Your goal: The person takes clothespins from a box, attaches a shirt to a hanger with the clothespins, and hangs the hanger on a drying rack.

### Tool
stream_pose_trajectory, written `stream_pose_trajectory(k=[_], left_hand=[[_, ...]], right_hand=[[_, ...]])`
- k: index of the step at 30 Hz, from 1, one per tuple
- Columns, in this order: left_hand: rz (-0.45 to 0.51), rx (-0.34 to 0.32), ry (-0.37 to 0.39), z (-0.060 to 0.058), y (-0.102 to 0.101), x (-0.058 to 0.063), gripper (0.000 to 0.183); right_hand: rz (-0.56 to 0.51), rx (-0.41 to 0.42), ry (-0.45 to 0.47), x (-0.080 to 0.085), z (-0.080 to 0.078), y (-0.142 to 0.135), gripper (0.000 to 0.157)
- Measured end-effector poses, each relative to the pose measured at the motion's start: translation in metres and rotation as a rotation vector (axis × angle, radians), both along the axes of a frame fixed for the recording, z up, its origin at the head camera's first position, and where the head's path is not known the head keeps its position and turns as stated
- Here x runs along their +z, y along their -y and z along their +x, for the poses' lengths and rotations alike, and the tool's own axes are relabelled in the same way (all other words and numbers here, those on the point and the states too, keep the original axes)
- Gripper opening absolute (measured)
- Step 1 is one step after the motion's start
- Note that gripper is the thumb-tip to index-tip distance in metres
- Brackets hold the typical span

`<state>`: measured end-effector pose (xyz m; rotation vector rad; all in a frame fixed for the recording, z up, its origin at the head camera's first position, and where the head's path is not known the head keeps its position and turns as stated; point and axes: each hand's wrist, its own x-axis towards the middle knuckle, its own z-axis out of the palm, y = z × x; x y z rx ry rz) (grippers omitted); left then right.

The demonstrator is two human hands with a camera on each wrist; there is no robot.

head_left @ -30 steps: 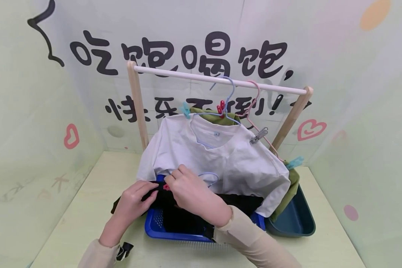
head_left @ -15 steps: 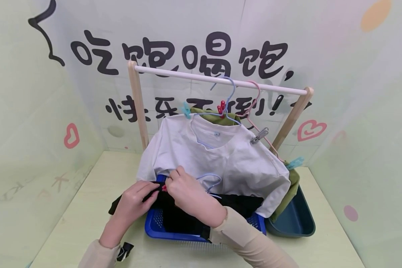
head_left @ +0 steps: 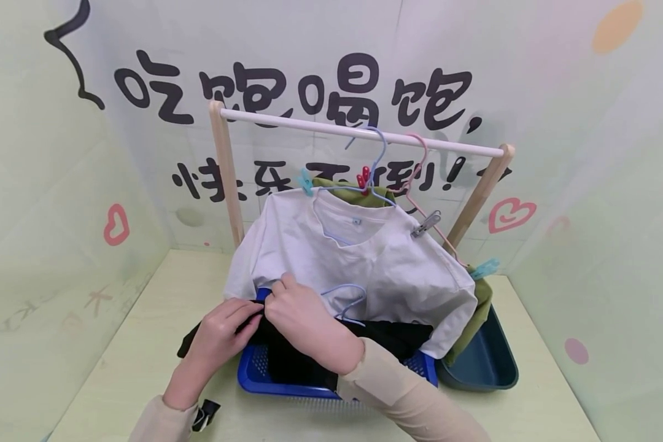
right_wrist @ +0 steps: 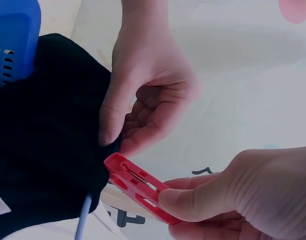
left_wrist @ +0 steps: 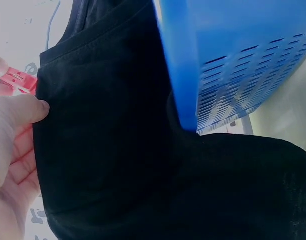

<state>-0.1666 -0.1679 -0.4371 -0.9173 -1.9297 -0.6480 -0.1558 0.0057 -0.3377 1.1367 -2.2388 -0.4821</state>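
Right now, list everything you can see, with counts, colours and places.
Table: one, pale, beneath
Backdrop: one, pale, lettered, behind
Basket: one, blue, on table
Rack: one, wood and white, behind basket
Bin: one, dark teal, right of basket
Shirt: one, white, on rack
Second garment: one, green, behind shirt
Dark garment: one, black, over basket
Hangers: three, two light blue, one pink, with shirt, both garments
Clothespins: five, two red, two light blue, one grey, at shirt and garments
Small item: one, mostly black, left of basket
Left hand: one, bare, pinching dark garment
Right hand: one, bare, pinching red clothespin
Sleeves: two, beige, at bottom
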Motion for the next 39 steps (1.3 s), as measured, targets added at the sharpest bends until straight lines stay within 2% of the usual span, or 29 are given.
stream_pose_trajectory(k=[7,14,17,19,21,24,31,34,39], left_hand=[[-0.002,-0.009,-0.014,0.000,0.001,0.001,0.040],[-0.007,-0.021,-0.005,-0.001,0.002,-0.001,0.041],[-0.005,-0.022,-0.007,-0.002,0.002,-0.003,0.041],[0.005,-0.025,-0.007,-0.003,0.003,-0.005,0.040],[0.022,-0.032,0.020,-0.004,0.004,-0.008,0.039],[0.047,-0.046,0.057,-0.005,0.005,-0.012,0.036],[0.045,-0.036,0.157,-0.004,0.006,-0.012,0.038],[0.041,-0.033,0.168,-0.005,0.007,-0.013,0.038],[0.047,-0.032,0.174,-0.005,0.008,-0.013,0.038]], right_hand=[[0.030,0.030,0.002,0.001,-0.002,0.008,0.021],[0.018,0.058,-0.018,-0.004,-0.005,0.010,0.021],[0.031,0.061,0.016,-0.004,-0.005,0.010,0.014],[0.057,0.060,0.072,-0.004,-0.006,0.009,0.004],[0.048,0.067,0.140,-0.005,-0.009,0.007,0.006],[-0.033,0.087,0.231,-0.008,-0.014,0.002,0.014],[-0.269,0.123,0.343,-0.015,-0.015,-0.012,0.037],[-0.391,0.159,0.407,-0.020,-0.011,-0.021,0.044],[-0.555,0.221,0.494,-0.026,-0.004,-0.036,0.045]])
